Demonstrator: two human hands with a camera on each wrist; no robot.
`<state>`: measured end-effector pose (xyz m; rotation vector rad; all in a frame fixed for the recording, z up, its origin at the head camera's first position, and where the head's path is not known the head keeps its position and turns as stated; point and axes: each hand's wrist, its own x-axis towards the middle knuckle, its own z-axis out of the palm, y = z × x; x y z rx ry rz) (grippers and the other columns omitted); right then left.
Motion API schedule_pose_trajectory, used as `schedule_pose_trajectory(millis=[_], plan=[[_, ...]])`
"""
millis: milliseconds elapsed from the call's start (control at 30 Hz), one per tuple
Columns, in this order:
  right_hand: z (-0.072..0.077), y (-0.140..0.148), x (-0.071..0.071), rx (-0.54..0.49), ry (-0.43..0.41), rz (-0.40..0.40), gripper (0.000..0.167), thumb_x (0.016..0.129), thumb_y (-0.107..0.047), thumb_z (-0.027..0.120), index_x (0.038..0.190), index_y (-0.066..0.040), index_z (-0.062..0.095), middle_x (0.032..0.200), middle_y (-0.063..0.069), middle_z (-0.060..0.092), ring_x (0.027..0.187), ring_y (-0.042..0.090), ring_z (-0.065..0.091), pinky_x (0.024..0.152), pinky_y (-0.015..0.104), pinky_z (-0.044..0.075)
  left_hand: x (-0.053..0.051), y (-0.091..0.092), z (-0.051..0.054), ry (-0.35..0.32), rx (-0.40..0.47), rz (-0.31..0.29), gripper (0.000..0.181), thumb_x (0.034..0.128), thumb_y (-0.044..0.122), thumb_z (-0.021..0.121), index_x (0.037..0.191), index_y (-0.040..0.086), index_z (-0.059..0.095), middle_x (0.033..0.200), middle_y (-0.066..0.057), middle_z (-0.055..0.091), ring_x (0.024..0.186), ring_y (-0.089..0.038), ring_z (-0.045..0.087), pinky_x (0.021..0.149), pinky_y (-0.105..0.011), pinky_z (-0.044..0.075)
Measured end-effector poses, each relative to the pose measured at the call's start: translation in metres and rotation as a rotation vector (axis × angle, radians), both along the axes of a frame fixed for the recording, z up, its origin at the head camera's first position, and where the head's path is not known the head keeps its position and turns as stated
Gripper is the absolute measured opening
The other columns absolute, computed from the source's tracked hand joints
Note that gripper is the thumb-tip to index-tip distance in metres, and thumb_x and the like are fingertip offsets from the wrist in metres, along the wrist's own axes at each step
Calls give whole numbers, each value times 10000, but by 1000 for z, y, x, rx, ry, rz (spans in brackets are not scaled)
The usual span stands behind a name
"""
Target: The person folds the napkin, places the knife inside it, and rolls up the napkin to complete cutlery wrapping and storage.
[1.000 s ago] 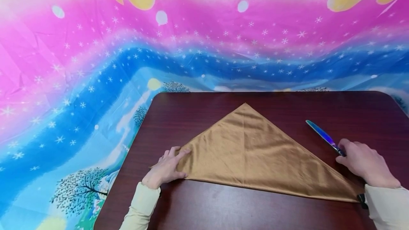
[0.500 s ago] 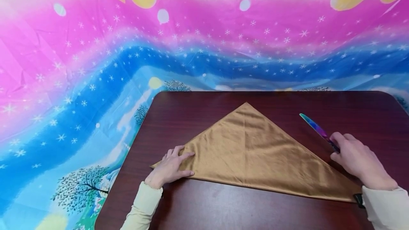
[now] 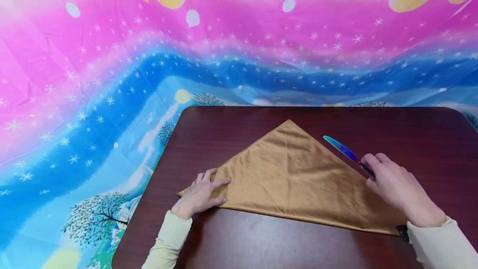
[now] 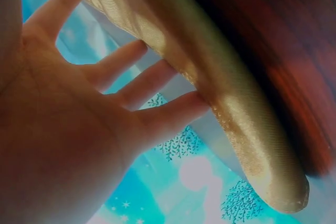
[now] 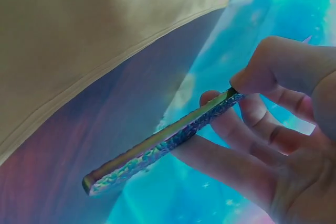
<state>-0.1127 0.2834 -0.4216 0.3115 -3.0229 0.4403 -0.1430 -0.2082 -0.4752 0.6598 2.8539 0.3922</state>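
A gold satin cloth [image 3: 295, 177], folded into a large triangle, lies on the table with its tip pointing away. My left hand [image 3: 198, 194] rests near its left corner, fingers spread and fairly straight. In the left wrist view those fingertips touch the edge of the cloth [image 4: 210, 51]. Over the cloth's right slope, my right hand [image 3: 399, 188] pinches a table knife by its handle. The rainbow-coloured knife [image 3: 341, 148] points far left, its blade beside the slanting edge. A textured handle [image 5: 163, 142] shows between thumb and fingers in the right wrist view.
The dark red-brown table [image 3: 261, 235] has rounded far corners. Behind it and on the left hangs a pink and blue printed backdrop [image 3: 239, 32] with snowflakes and trees. A black strap [image 3: 402, 233] shows at the right cuff, over the cloth's right corner.
My right hand has carried the knife leftward, from beside the cloth to its right edge. My left hand has shifted slightly right in view; the cloth lies much the same.
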Motion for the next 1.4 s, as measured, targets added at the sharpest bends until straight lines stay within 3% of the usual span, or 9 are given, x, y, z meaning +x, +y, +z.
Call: schedule_pose_trajectory(millis=[333, 600, 800, 1133, 1400], plan=[[5, -22, 3, 26, 51, 47, 363, 693, -21, 665, 1038, -84, 571, 926, 108, 557, 575, 194, 496, 448, 358, 357, 0, 1, 2, -34, 10, 35, 496, 861, 386, 703, 1333, 297, 582, 1498, -217, 342, 1270, -423, 383, 923, -579, 430], [5, -35, 4, 46, 1, 67, 354, 708, -11, 672, 1039, -82, 570, 894, 83, 557, 598, 156, 457, 456, 300, 333, -1, 0, 1, -29, 19, 38, 477, 877, 378, 689, 1324, 242, 594, 1481, -203, 381, 1260, -413, 399, 928, -560, 432], [4, -44, 5, 53, 25, 88, 352, 699, 4, 668, 1029, -98, 599, 863, 41, 543, 583, 135, 435, 439, 289, 317, -1, -1, 1, -41, 9, 43, 466, 887, 360, 681, 1327, 237, 587, 1487, -197, 377, 1269, -410, 397, 925, -565, 432], [-2, -65, 7, 88, 48, 131, 325, 701, 6, 716, 972, -151, 632, 894, -10, 588, 681, 162, 567, 423, 315, 339, -2, 0, 1, -52, -1, 51, 460, 891, 364, 674, 1326, 246, 581, 1494, -192, 368, 1270, -406, 397, 917, -581, 430], [-3, -81, 10, 94, 114, 172, 268, 715, 24, 691, 887, -170, 621, 817, -35, 554, 681, 170, 563, 440, 317, 345, -2, 1, 3, -59, 5, 58, 448, 891, 353, 675, 1316, 245, 582, 1495, -191, 366, 1271, -411, 395, 913, -587, 429]])
